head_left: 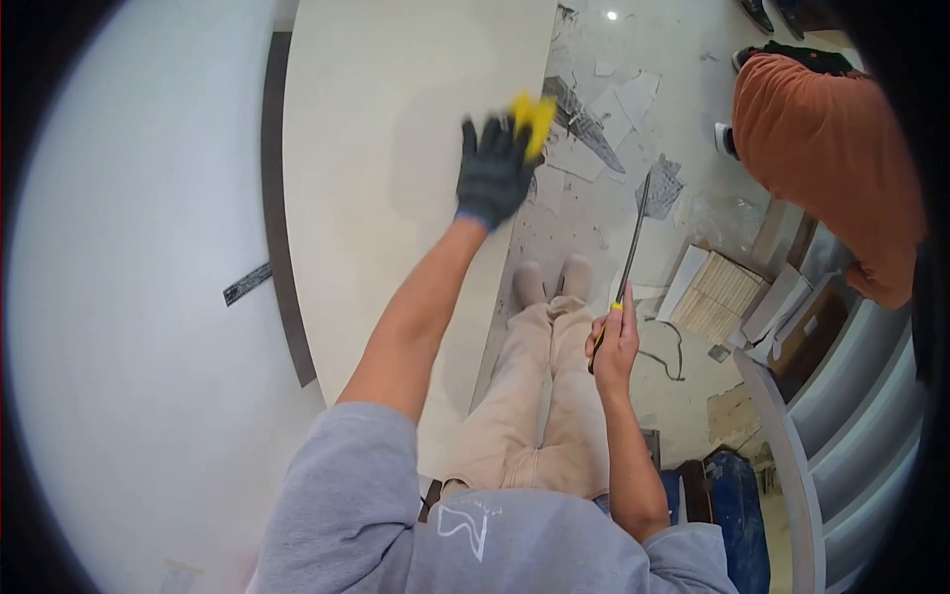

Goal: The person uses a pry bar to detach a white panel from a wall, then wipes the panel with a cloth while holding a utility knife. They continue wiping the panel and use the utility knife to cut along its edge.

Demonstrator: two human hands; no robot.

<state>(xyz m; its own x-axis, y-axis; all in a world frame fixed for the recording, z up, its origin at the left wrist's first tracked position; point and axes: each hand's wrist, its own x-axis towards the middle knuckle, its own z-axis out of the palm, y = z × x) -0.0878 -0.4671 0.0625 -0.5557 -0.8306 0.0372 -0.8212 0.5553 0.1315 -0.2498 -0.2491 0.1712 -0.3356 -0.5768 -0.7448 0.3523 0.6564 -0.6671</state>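
My left hand [492, 176], in a dark glove with a blue cuff, is over the right part of a long cream board [396, 247]. A yellow object [534, 124], smeared by motion, shows at its fingertips, near the board's edge. What it is I cannot make out. My bare right hand [616, 342] is closed around the black and yellow handle of a long thin metal tool [633, 243], whose shaft points away from me over the floor.
Scraps [594, 129] litter the floor beyond the board. A person in orange clothing [831, 158] is at the right, above a stack of tiles [714, 297]. Curved grey panels [851, 386] stand lower right. A dark strip [282, 208] runs along the board's left side.
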